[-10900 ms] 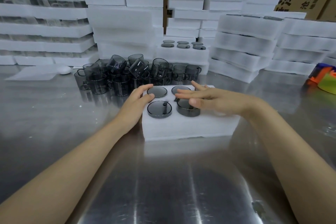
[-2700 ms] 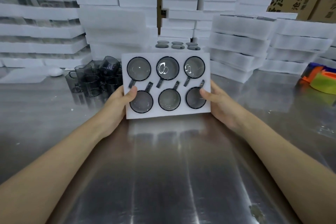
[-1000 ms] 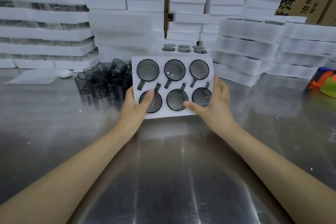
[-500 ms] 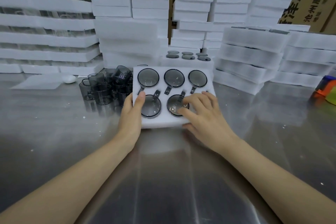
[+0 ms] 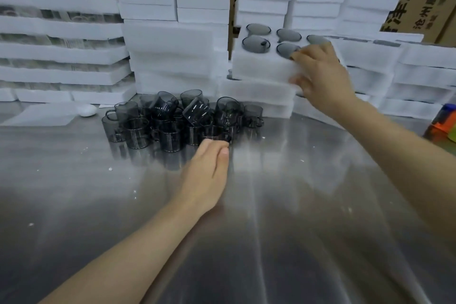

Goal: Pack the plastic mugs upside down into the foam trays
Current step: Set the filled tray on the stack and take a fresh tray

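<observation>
right hand (image 5: 323,74): gripped filled tray (image 5: 261,66) at its right front corner, fingers on top, thumb on front face
filled tray: sat on stacked foam trays (image 5: 256,96) at back of counter (image 5: 271,229), mugs (image 5: 255,43) bottoms-up in pockets
left hand (image 5: 207,170): at front of loose mugs (image 5: 172,118); fingers hidden, grasp couldn't be told
loose mugs: heaped on counter, left of stack

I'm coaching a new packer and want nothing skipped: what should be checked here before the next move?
1. Filled tray seated squarely on the stack: cannot tell; right hand grips its corner.
2. Its mugs base-up: ok for five; the sixth is hidden by that hand.
3. Loose mugs within reach: ok; left hand is at the nearest one.
4. Left hand's grip on a mug: cannot tell.
5. Empty tray on the near table: not ok, none there.
</observation>
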